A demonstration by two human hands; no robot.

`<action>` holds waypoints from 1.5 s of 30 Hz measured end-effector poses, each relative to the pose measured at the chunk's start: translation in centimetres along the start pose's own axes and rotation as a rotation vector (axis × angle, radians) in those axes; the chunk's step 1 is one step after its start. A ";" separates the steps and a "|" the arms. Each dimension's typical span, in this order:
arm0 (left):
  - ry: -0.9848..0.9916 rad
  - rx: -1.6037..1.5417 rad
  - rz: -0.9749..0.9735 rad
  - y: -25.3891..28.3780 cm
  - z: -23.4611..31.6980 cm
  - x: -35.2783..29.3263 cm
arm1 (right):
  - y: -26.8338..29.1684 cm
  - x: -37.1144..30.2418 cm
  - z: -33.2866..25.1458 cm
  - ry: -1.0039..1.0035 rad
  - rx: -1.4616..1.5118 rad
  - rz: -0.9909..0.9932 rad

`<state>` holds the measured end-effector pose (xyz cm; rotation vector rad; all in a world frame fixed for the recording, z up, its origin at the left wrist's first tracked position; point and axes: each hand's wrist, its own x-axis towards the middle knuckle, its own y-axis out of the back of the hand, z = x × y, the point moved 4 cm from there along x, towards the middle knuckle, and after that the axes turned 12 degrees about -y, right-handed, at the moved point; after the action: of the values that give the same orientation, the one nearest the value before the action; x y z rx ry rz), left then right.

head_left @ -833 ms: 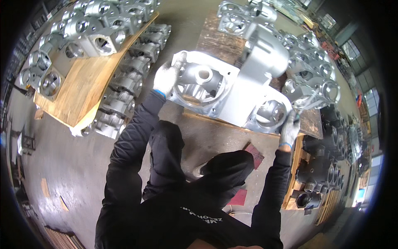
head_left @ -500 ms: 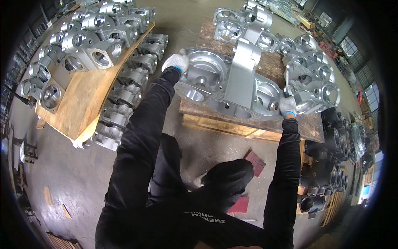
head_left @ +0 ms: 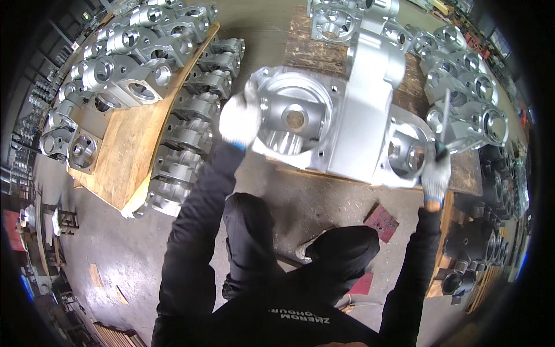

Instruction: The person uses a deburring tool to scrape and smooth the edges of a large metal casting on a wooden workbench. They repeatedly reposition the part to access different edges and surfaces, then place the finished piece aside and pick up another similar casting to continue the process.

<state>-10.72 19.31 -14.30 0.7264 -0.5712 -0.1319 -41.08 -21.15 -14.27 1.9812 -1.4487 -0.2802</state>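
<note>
Seen from above, a person's two legs in dark trousers (head_left: pixel 248 231) are at 6 o'clock. On the floor (head_left: pixel 312 202), two red pieces (head_left: pixel 380 222) lie at 4 and 5 o'clock, and two wood scraps (head_left: pixel 95 274) at 8.

Two gloved hands hold one large silver casting at 12 to 1 o'clock, its two round openings facing the wearer. The left hand (head_left: pixel 240 118), at 11 o'clock, has its fingers wrapped over the left edge of the casting (head_left: pixel 361 121). The right hand (head_left: pixel 436 173), at 3, has its fingers closed at the right edge, with one slim rod (head_left: pixel 447 110) jutting up from them. The casting thus sits between both sets of fingers, tilted over the near edge of a worn wooden tabletop (head_left: pixel 300 46); whether it touches is unclear.

At 4 o'clock, a wooden pallet (head_left: pixel 485 286) carries several dark castings (head_left: pixel 465 237). More silver castings crowd the tabletop from 12 to 2. At 9, a pale board (head_left: pixel 118 173) bears over ten more, overlapping.
</note>
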 end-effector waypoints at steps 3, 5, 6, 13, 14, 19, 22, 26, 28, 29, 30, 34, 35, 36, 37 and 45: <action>-0.161 -0.043 0.225 1.5 0.1 -4.2 | 1.0 -3.2 0.7 0.016 0.234 0.019; -0.157 -0.065 0.302 2.1 -0.1 -6.3 | 1.9 -5.1 1.0 0.024 0.196 0.108; -0.137 -0.088 0.318 2.2 -0.2 -7.0 | 2.3 -5.9 1.2 0.005 0.093 0.164; -0.076 -0.307 0.365 2.7 0.0 -9.1 | 2.7 -8.9 2.5 0.008 0.055 0.204; -0.083 -0.337 0.373 2.6 0.0 -9.1 | 2.7 -9.0 2.7 0.001 0.090 0.206; 0.015 -0.208 0.310 2.3 -0.8 -7.9 | 2.8 -8.1 2.1 0.030 0.336 0.150; -0.003 -0.231 0.262 1.7 -1.0 -5.5 | 2.3 -6.0 0.6 0.046 0.161 0.106; 0.109 0.040 0.014 -0.7 -2.1 -0.3 | 0.1 -0.6 -1.7 -0.026 -0.214 0.071; 0.167 0.078 -0.098 -2.6 -2.9 3.3 | -1.3 2.6 -2.7 -0.029 -0.341 0.039; 0.177 0.110 -0.166 -3.8 -3.1 5.3 | -2.2 4.1 -2.7 -0.116 -0.422 -0.034; 0.169 0.148 -0.226 -4.8 -3.3 7.0 | -2.8 5.4 -3.1 -0.096 -0.320 -0.060; 0.181 0.161 -0.307 -6.3 -2.7 10.6 | -4.4 8.7 -3.5 0.003 -0.357 -0.022; 0.161 0.232 -0.163 -5.6 -1.7 10.5 | -4.6 9.1 -3.4 0.009 -0.354 -0.035; -0.042 0.374 -0.029 -4.7 0.0 9.9 | -5.0 9.4 -2.9 -0.044 -0.355 -0.108; -0.238 0.498 0.098 -4.0 2.0 8.2 | -5.4 9.6 -2.6 -0.081 -0.343 -0.168; -0.908 0.340 -0.065 -2.7 9.8 -3.2 | -4.9 7.4 -2.4 0.132 -0.565 -0.176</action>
<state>-18.44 12.55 -11.60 1.0078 -1.4601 -0.4425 -33.36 -26.11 -14.02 1.6230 -0.9735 -0.5573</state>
